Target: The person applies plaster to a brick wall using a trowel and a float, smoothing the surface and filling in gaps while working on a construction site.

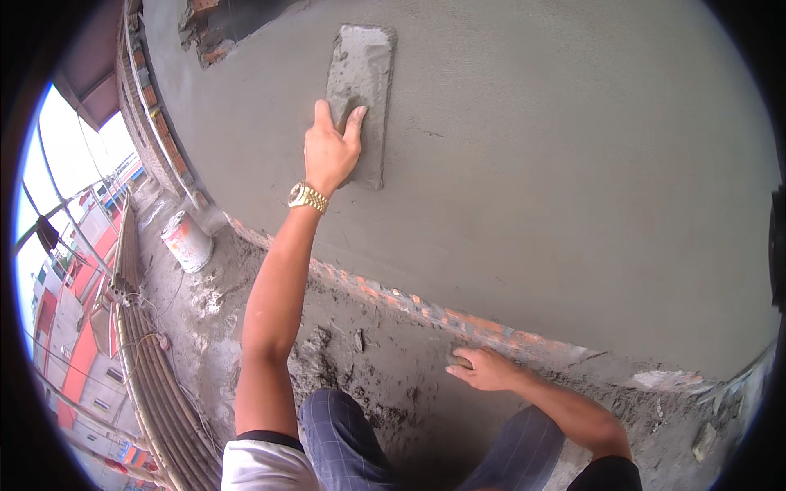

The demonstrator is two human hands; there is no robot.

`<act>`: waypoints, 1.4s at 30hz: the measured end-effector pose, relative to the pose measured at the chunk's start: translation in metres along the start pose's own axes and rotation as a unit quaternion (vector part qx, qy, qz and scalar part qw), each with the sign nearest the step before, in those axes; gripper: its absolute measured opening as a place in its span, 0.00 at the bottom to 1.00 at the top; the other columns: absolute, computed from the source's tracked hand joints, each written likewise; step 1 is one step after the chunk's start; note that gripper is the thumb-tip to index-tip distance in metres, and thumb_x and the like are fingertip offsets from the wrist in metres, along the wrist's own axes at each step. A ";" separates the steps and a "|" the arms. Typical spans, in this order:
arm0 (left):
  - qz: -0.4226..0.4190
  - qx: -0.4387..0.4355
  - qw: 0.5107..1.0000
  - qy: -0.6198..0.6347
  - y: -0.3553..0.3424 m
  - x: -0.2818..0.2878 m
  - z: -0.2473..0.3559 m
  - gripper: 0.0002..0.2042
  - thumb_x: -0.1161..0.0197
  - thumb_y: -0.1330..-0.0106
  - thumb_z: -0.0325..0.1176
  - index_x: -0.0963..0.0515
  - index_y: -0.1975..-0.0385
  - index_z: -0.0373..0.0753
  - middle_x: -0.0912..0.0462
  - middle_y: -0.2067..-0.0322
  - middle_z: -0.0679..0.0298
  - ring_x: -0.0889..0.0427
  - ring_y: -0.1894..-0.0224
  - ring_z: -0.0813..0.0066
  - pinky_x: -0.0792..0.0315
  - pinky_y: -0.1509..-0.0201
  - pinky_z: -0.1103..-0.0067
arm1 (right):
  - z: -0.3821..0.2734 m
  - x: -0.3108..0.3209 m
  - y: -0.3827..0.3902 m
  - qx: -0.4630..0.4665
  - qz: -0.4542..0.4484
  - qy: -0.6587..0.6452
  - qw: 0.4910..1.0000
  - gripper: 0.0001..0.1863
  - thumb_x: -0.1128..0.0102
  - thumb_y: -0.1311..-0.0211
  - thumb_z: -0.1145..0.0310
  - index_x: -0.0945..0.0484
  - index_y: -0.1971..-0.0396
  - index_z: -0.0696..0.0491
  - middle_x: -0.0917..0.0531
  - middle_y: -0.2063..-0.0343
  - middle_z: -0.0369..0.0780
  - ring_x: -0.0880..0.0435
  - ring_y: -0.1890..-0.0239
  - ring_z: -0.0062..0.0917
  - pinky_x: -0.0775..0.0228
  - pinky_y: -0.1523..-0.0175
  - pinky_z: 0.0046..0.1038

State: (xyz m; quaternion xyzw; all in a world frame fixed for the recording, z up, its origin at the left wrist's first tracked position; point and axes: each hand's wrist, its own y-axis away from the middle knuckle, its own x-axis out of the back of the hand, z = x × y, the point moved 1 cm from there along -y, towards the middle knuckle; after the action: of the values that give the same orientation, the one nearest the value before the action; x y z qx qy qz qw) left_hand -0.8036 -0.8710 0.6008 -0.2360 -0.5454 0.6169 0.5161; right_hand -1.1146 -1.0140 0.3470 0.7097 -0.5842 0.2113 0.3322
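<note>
My left hand (pixel 332 143), with a gold-coloured watch (pixel 308 196) at the wrist, grips the handle of a rectangular plastering trowel (pixel 364 61), its plate against the grey plastered wall (pixel 557 147) in the upper middle. The trowel is coated in wet mortar. Lower right, my right hand (pixel 483 368) hangs just in front of the wall's foot, near an exposed strip of brick (pixel 434 315); its fingers are loosely bent and apart, holding nothing that I can see. My knees show below in dark checked cloth.
A white paint-stained bucket (pixel 187 244) stands at the left on the mortar-spattered floor (pixel 201 311). Bundled poles (pixel 151 376) run along the left edge beside thin railings, with buildings far below. A broken opening with bare brick (pixel 221 33) is at top left.
</note>
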 end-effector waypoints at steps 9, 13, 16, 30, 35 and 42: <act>-0.061 -0.292 0.954 -0.017 0.086 -0.077 0.137 0.19 0.30 0.36 0.43 0.34 0.61 0.39 0.23 0.76 0.60 0.20 0.80 0.62 0.27 0.81 0.71 | 0.012 -0.005 -0.012 0.022 0.053 -0.018 0.998 0.30 0.43 0.30 0.48 0.26 0.43 0.61 0.15 0.61 0.54 0.16 0.56 0.48 0.25 0.50 0.42; -0.033 -0.370 0.925 -0.075 0.005 -0.039 0.157 0.20 0.31 0.36 0.46 0.35 0.64 0.42 0.25 0.77 0.64 0.21 0.80 0.66 0.29 0.82 0.72 | 0.011 -0.007 -0.016 0.024 0.054 -0.004 0.998 0.31 0.42 0.30 0.48 0.26 0.43 0.61 0.15 0.63 0.54 0.15 0.58 0.47 0.25 0.52 0.42; 0.019 -0.175 0.982 -0.070 -0.032 -0.024 0.093 0.24 0.34 0.33 0.52 0.36 0.71 0.38 0.23 0.85 0.57 0.20 0.84 0.63 0.29 0.83 0.71 | 0.031 -0.001 -0.009 0.020 0.062 -0.011 0.998 0.30 0.42 0.30 0.48 0.26 0.43 0.61 0.15 0.64 0.54 0.15 0.59 0.47 0.25 0.53 0.42; -0.065 0.050 0.987 0.137 0.177 -0.093 0.116 0.18 0.38 0.30 0.42 0.36 0.61 0.35 0.23 0.79 0.51 0.18 0.74 0.51 0.28 0.77 0.62 | -0.005 0.004 0.006 0.013 -0.039 0.068 0.997 0.29 0.43 0.30 0.54 0.26 0.43 0.64 0.16 0.58 0.58 0.17 0.51 0.51 0.26 0.45 0.42; -0.066 -0.263 0.962 0.014 0.121 -0.085 0.163 0.15 0.33 0.37 0.36 0.33 0.60 0.39 0.25 0.72 0.60 0.19 0.74 0.63 0.28 0.79 0.70 | 0.018 -0.020 -0.008 0.036 -0.007 0.056 0.998 0.29 0.44 0.30 0.50 0.26 0.42 0.59 0.16 0.70 0.52 0.19 0.54 0.46 0.28 0.48 0.45; 0.009 0.139 0.989 0.060 0.163 -0.043 -0.022 0.22 0.36 0.31 0.47 0.36 0.64 0.32 0.19 0.75 0.45 0.17 0.73 0.44 0.25 0.70 0.62 | 0.007 -0.010 0.002 0.016 -0.091 0.027 0.995 0.26 0.43 0.29 0.52 0.25 0.45 0.60 0.17 0.74 0.52 0.16 0.66 0.44 0.27 0.55 0.44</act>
State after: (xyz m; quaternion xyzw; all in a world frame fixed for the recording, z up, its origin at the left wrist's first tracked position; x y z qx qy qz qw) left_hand -0.8318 -0.8790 0.4337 -0.2034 -0.4208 0.6758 0.5699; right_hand -1.1199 -1.0123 0.3357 0.7590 -0.5051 0.2083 0.3542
